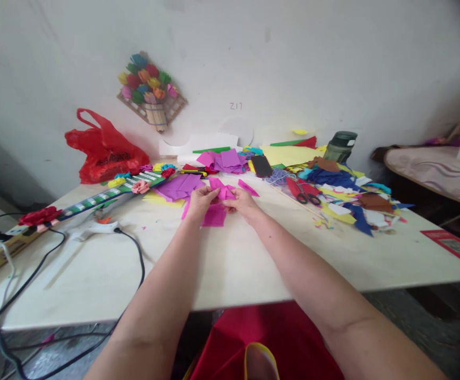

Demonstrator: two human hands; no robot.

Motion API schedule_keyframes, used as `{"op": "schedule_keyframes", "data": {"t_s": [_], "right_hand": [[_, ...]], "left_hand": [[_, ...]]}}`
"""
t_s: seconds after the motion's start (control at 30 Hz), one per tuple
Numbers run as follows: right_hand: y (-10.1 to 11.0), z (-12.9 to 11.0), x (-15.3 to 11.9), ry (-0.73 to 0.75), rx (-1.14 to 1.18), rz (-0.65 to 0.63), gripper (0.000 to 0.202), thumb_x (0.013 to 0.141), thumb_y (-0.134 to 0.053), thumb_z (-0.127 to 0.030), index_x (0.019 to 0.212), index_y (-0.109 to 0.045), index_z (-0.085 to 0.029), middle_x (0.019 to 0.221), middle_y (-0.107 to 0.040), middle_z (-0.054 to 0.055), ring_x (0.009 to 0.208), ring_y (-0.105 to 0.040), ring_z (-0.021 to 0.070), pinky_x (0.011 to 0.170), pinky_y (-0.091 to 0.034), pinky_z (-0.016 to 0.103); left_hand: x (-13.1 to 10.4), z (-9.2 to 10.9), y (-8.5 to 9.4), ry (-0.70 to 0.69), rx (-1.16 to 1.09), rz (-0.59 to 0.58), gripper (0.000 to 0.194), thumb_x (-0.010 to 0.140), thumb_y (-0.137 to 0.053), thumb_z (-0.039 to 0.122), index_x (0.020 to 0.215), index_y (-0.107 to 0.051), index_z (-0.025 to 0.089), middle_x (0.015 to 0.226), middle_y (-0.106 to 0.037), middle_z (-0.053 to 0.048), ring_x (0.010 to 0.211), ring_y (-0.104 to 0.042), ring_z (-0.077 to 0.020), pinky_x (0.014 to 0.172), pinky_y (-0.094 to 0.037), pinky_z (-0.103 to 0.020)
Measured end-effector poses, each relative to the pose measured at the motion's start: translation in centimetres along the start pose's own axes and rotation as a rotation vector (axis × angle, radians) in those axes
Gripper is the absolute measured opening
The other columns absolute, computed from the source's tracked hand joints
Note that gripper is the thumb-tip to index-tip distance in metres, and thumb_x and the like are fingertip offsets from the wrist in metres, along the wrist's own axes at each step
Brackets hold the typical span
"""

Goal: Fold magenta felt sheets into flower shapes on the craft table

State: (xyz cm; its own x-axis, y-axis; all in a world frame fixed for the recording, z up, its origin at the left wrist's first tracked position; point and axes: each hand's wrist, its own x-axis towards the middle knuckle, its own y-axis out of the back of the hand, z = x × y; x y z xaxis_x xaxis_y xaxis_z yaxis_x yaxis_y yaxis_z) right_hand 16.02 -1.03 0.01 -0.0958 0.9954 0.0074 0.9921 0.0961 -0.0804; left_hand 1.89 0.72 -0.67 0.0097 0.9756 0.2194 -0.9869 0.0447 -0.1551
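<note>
A creased piece of thin magenta crepe paper (225,192) was pinched at the centre of the frame

The paper piece sat between both bare hands, raised over the table. The left hand (203,201) grasped its left side between thumb and fingers, and the right hand (241,202) pinched its right side; the fingers hid the exact fold, so its shape was hard to tell. Uneven pulling by the two hands could have torn so thin a sheet, and a loosened pinch could have let the crease spring open.

Just below the hands lay flat, square-cut magenta sheets (214,218), which a dragging wrist might have crumpled. A narrow magenta paper strip (248,187) rested right of centre, easily brushed away by the right forearm.

Farther out, purple paper sheets (180,186) lay left of centre, and dark-handled metal scissors (309,198) sat at centre right beside a multicoloured heap of paper scraps (335,191), where small pieces could have got mixed in. At the left, a white plastic glue gun (99,227) trailed a black cable (138,248) that the left arm could have snagged.
</note>
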Motion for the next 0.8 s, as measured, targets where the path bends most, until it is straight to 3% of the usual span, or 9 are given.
{"op": "schedule_keyframes", "data": {"t_s": [0.37, 0.5, 0.6, 0.8], "right_hand": [[0.3, -0.5, -0.3, -0.029, 0.017, -0.027, 0.024, 0.065, -0.075, -0.012, 0.080, -0.057, -0.015, 0.055, -0.063, -0.004, 0.042, -0.056, 0.0090, 0.046, -0.049, 0.020], [0.9, -0.5, -0.2, -0.032, 0.132, -0.125, 0.026, 0.074, -0.071, -0.035, 0.088, -0.060, -0.015, 0.068, -0.069, 0.003, 0.058, -0.066, 0.0146, 0.053, -0.054, 0.024], [1.2, -0.4, 0.0, -0.047, 0.151, -0.113, 0.034, 0.076, -0.066, -0.046, 0.086, -0.062, -0.014, 0.068, -0.069, 0.005, 0.058, -0.067, 0.0167, 0.052, -0.055, 0.027], [1.3, 0.0, 0.1, -0.034, 0.040, -0.030, 0.021, 0.068, -0.075, -0.029, 0.069, -0.060, -0.014, 0.054, -0.064, 0.001, 0.046, -0.060, 0.0125, 0.046, -0.050, 0.023]], "left_hand": [[-0.2, -0.1, -0.4, 0.025, -0.119, -0.008, 0.037, 0.052, -0.082, 0.037, 0.063, -0.056, 0.013, 0.053, -0.060, 0.001, 0.049, -0.056, -0.0106, 0.057, -0.047, -0.025], [-0.1, -0.3, -0.4, 0.030, -0.123, -0.011, 0.037, 0.052, -0.082, 0.037, 0.065, -0.057, 0.013, 0.056, -0.061, 0.001, 0.052, -0.058, -0.0115, 0.059, -0.048, -0.026], [-0.1, -0.3, -0.2, 0.034, -0.113, -0.028, 0.036, 0.054, -0.082, 0.037, 0.067, -0.059, 0.013, 0.058, -0.062, 0.000, 0.053, -0.059, -0.0113, 0.060, -0.048, -0.026], [0.0, -0.4, -0.1, 0.049, -0.054, -0.078, 0.033, 0.055, -0.081, 0.035, 0.063, -0.059, 0.013, 0.057, -0.061, 0.000, 0.053, -0.057, -0.0107, 0.058, -0.046, -0.024]]}}
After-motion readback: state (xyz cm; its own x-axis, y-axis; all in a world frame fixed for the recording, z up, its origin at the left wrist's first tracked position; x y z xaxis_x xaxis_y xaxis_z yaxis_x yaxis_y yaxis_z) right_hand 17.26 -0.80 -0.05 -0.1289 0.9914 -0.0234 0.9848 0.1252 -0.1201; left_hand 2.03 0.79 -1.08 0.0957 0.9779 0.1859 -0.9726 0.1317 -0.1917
